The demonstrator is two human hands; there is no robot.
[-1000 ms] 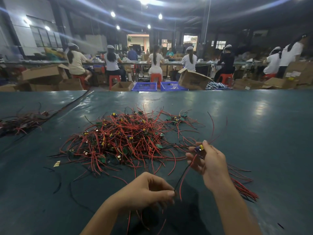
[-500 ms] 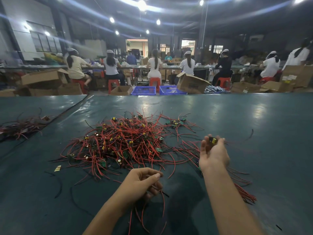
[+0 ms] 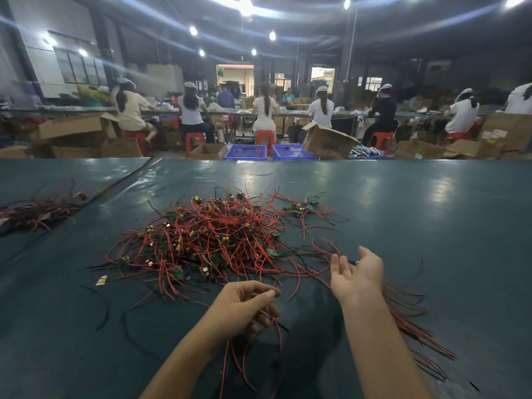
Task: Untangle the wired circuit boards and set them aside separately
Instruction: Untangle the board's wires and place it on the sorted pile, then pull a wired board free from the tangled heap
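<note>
**Item under task.** A tangled heap of thin red and black wires carrying small green circuit boards (image 3: 213,240) lies mid-table on the dark green sheet-covered table (image 3: 431,226), at 12 o'clock from the left hand. Yellow-topped components show among the strands.

**Left hand** (image 3: 247,306). The fingers are curled with the thumb closed over them, grasping a few loose red wire leads (image 3: 227,358). These trail toward 6 o'clock beside the forearm.

**Right hand** (image 3: 357,272). It is at 3 o'clock from the left hand and apart from it, at the heap's 4 o'clock edge. The fingers are released, straight and spread, with the palm turned toward 9 o'clock. A single small circuit board with a yellow part (image 3: 353,262) sits right at the fingers. Whether it touches them cannot be told.

**Separated stock.** A row of red wires laid roughly parallel (image 3: 417,326) lies at 3 o'clock of the right forearm and runs toward 5 o'clock. A small cluster of wired boards (image 3: 300,207) sits apart from the heap at its 1 o'clock.

**Remaining table surface.**
- A second, darker pile of wires (image 3: 37,208) lies near the table's 9 o'clock edge.
- A small yellow scrap (image 3: 101,280) lies at the heap's 8 o'clock.
- A stray black wire (image 3: 103,309) lies just nearer than the scrap, at 7 o'clock.

**Beyond the far edge, 12 o'clock.**
- Two blue plastic crates (image 3: 245,152) stand side by side.
- A tilted open brown cardboard box (image 3: 328,141) is just beside them at 3 o'clock.
- Workers in white caps (image 3: 264,108) sit on red plastic stools (image 3: 263,136) with backs turned, at a long bench.
</note>
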